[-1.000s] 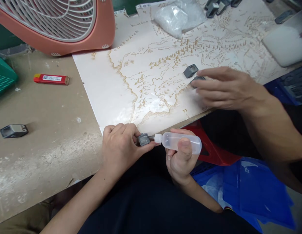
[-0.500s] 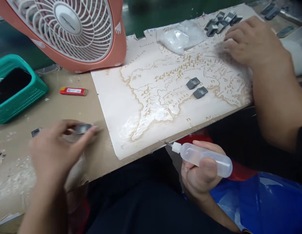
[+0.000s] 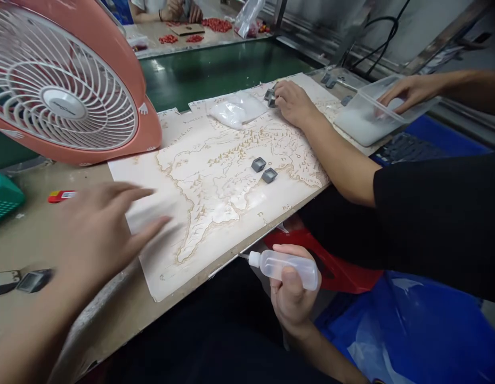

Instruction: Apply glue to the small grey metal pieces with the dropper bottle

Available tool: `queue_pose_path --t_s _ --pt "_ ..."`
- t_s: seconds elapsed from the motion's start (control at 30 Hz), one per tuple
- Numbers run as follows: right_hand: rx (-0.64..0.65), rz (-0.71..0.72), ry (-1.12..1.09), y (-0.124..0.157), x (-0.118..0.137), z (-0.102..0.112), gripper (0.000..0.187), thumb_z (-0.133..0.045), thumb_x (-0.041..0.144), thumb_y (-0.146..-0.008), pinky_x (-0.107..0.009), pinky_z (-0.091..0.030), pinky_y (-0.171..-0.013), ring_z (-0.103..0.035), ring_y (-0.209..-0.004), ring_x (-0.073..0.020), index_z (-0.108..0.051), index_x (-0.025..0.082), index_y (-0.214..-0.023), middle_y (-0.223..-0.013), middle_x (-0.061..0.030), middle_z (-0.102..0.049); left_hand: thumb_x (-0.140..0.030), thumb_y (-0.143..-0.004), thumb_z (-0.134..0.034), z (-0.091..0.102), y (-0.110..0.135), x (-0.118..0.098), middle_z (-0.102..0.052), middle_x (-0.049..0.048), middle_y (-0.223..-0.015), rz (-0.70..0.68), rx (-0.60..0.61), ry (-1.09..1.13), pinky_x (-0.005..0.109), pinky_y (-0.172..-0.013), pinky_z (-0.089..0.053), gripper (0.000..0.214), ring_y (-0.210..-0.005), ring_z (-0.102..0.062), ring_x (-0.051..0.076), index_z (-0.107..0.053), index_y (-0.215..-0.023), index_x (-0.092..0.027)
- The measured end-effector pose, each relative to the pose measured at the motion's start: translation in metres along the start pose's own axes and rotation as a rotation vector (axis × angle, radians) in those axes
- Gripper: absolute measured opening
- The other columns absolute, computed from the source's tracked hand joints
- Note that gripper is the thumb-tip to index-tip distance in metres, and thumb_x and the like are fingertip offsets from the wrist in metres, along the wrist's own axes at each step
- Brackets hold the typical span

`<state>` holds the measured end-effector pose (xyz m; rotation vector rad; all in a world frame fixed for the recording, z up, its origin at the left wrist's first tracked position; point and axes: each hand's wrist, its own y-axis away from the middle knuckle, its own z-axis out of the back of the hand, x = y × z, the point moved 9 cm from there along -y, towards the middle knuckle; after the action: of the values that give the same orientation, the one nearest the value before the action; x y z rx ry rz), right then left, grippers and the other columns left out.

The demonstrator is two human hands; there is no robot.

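Observation:
My left hand [image 3: 107,229] is empty, smeared by motion, with thumb and fingers apart above the left edge of a map-printed paper sheet [image 3: 167,277]. Behind its wrist, at the table's left, lie a grey block with a pale top [image 3: 5,282] and a dark grey hollow-faced block [image 3: 35,280]. My right hand [image 3: 293,293] is wrapped around a translucent squeeze bottle [image 3: 289,268] with a white cap and thin needle tip. The bottle is tilted by the table's front edge, its tip pointing left. Two small grey blocks, one [image 3: 258,164] behind the other [image 3: 269,175], sit on the map.
A pink fan [image 3: 151,128] stands at the back left, near a teal basket [image 3: 5,197] and a red lighter-like item [image 3: 60,196]. A clear plastic bag [image 3: 237,109] lies on the map. A co-worker's hands reach grey blocks [image 3: 270,97] and a translucent tub [image 3: 363,120].
My left hand has let go of a grey block, now at the table's left, and opened. The view has swung up and right. The bottle stays in my right hand.

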<state>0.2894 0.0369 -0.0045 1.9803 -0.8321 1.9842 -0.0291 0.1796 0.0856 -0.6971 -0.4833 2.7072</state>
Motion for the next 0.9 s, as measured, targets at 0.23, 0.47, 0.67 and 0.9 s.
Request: queue_pose_path --t_s 0.23,0.47,0.67,0.9 --pt "-0.127 0.052 0.030 0.008 0.013 0.025 0.035 -0.070 0.051 -0.098 -0.026 -0.033 -0.033 -0.044 -0.031 -0.0135 -0.076 0.017 -0.105 -0.049 0.0052 -0.052 -0.018 -0.091 -0.068 -0.158 -0.127 -0.149 -0.066 0.0116 -0.159 -0.484 0.408 0.155 0.049 -0.122 -0.045 0.057 -0.148 -0.059 0.033 -0.068 -0.148 -0.025" --pt "-0.159 0.077 -0.022 0.009 0.018 0.036 0.026 -0.072 0.044 -0.098 -0.028 -0.034 -0.033 -0.041 -0.029 -0.0131 -0.078 0.020 -0.104 -0.044 0.0075 -0.048 -0.030 -0.087 -0.075 -0.182 -0.137 -0.134 -0.082 0.0076 -0.115 -0.348 0.511 0.158 0.037 -0.092 -0.056 0.031 -0.102 -0.076 0.027 -0.081 -0.116 -0.024" --pt "-0.082 0.018 -0.072 0.004 0.004 0.023 0.030 -0.070 0.047 -0.099 -0.027 -0.030 -0.031 -0.041 -0.030 -0.0127 -0.079 0.019 -0.105 -0.047 0.0057 -0.049 -0.034 -0.087 -0.085 -0.098 -0.017 -0.070 -0.078 0.0019 -0.088 -0.214 0.435 0.175 0.036 -0.075 -0.050 0.017 -0.079 -0.071 0.022 -0.081 -0.102 -0.027" --pt "0.016 -0.054 -0.171 0.004 -0.004 -0.011 0.034 -0.073 0.054 -0.100 -0.028 -0.029 -0.033 -0.040 -0.033 -0.0129 -0.079 0.022 -0.107 -0.047 0.0059 -0.047 -0.026 -0.091 -0.088 -0.049 0.091 -0.055 -0.084 0.0034 -0.104 -0.033 0.182 0.224 0.041 -0.091 -0.052 0.024 -0.099 -0.076 0.025 -0.080 -0.114 -0.028"
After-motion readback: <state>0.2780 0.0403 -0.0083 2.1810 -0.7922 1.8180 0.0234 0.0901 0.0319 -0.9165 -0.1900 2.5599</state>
